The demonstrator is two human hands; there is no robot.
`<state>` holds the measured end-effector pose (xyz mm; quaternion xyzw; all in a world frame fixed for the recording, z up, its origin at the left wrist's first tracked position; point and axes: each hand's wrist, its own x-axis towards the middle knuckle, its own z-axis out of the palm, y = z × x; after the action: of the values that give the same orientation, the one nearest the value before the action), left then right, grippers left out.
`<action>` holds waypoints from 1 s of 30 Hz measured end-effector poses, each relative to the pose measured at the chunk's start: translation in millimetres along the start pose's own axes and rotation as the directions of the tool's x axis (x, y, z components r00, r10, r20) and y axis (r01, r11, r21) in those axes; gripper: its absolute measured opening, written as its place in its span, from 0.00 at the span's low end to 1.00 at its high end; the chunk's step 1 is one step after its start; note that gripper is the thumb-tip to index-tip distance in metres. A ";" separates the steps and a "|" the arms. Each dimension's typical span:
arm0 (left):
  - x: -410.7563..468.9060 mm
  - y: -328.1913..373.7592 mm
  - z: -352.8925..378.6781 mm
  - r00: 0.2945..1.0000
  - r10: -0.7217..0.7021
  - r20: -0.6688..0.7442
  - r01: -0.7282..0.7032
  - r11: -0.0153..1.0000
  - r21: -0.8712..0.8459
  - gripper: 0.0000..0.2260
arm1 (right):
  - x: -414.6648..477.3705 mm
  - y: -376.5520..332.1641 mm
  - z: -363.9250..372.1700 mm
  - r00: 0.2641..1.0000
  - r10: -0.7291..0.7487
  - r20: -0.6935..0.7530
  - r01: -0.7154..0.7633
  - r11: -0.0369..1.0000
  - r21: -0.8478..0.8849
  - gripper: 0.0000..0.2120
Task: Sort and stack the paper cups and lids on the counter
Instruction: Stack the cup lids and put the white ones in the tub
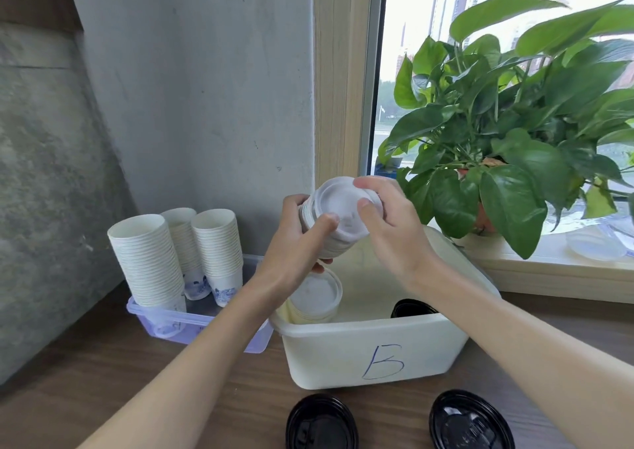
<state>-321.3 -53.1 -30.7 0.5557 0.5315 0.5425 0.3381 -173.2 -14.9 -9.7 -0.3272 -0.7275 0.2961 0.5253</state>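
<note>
My left hand (297,239) grips a stack of white lids (338,213) from the left, held above the white bin marked B (377,349). My right hand (387,215) pinches the top lid of that stack, thumb on its face and fingers over the far rim. Inside the bin lie another stack of white lids (317,297) at the left and black lids (411,308) at the right. Three tall stacks of white paper cups (151,259) stand in a clear purple tray (199,325) to the left. Two piles of black lids (320,421) (470,421) sit on the counter in front.
A potted green plant (514,132) stands on the window sill at the right, its leaves hanging near the bin. Clear plastic lids (595,246) lie on the sill. A grey concrete wall (188,88) rises behind the cups. The counter (137,380) is wood-grained.
</note>
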 end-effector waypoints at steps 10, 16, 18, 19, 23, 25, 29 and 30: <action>-3.2 -0.6 -4.7 1.000 -0.011 0.020 0.011 1.000 0.022 0.23 | -0.5 10.6 4.1 0.995 0.040 0.087 -0.047 0.996 0.079 0.14; -9.4 0.0 -6.2 0.986 0.167 0.012 -0.165 0.961 0.221 0.22 | 5.1 8.5 5.0 0.988 0.062 0.139 -0.082 0.986 0.146 0.07; -11.8 -0.2 -5.5 0.984 0.171 0.043 -0.177 0.957 0.228 0.23 | 3.9 8.1 7.2 0.991 0.045 0.124 -0.066 0.984 0.166 0.11; -13.0 -0.8 -5.2 0.984 0.168 0.057 -0.177 0.957 0.232 0.23 | 2.7 8.9 8.5 0.992 0.038 0.118 -0.056 0.986 0.157 0.13; -14.3 -4.3 -4.8 0.982 0.182 0.052 -0.189 0.941 0.280 0.25 | -0.5 14.7 11.4 0.992 0.045 0.120 -0.067 0.979 0.190 0.15; -14.2 -6.4 -5.0 0.979 0.187 0.080 -0.202 0.932 0.302 0.26 | 0.5 15.3 10.8 0.990 0.073 0.118 -0.099 0.969 0.228 0.20; -14.9 -9.3 -4.3 0.968 0.213 0.129 -0.244 0.913 0.327 0.30 | 4.5 18.6 9.7 0.985 0.125 0.115 -0.150 0.958 0.246 0.26; -14.7 -9.5 -4.5 0.971 0.206 0.122 -0.236 0.915 0.327 0.32 | 5.0 19.8 10.5 0.987 0.117 0.113 -0.142 0.959 0.244 0.25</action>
<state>-325.5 -66.2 -42.5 0.6848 0.5359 0.4533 0.1960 -181.2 0.2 -25.1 -0.2901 -0.6858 0.4352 0.5061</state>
